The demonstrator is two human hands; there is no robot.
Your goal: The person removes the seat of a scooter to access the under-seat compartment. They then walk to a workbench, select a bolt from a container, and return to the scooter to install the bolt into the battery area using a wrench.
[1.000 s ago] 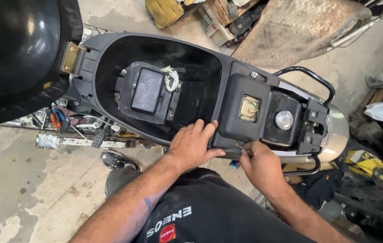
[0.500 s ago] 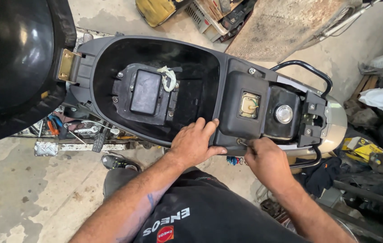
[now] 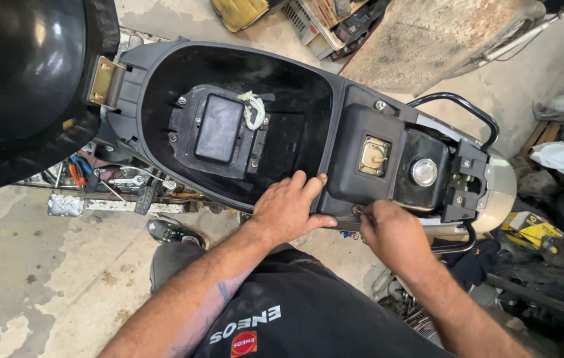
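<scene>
A scooter stands below me with its seat (image 3: 20,86) lifted, showing the black under-seat storage tub (image 3: 295,99). My left hand (image 3: 288,209) lies flat on the tub's near rim, fingers spread over the edge. My right hand (image 3: 391,232) is closed at the near edge of the black rear panel (image 3: 375,132), with its fingertips pinched on a small bolt (image 3: 356,211). A black battery cover (image 3: 217,128) and a scrap of white rag (image 3: 253,109) lie in the tub's floor. The silver fuel cap (image 3: 424,172) sits further right.
A black rear grab rail (image 3: 467,109) curves behind the fuel cap. Tools and a footrest (image 3: 66,204) lie on the concrete floor at the left. My shoe (image 3: 174,232) is under the scooter's side. Clutter and boxes (image 3: 540,232) crowd the right side.
My right hand has crept up from below the panel's edge to the bolt on its near rim. The left hand stays on the tub rim.
</scene>
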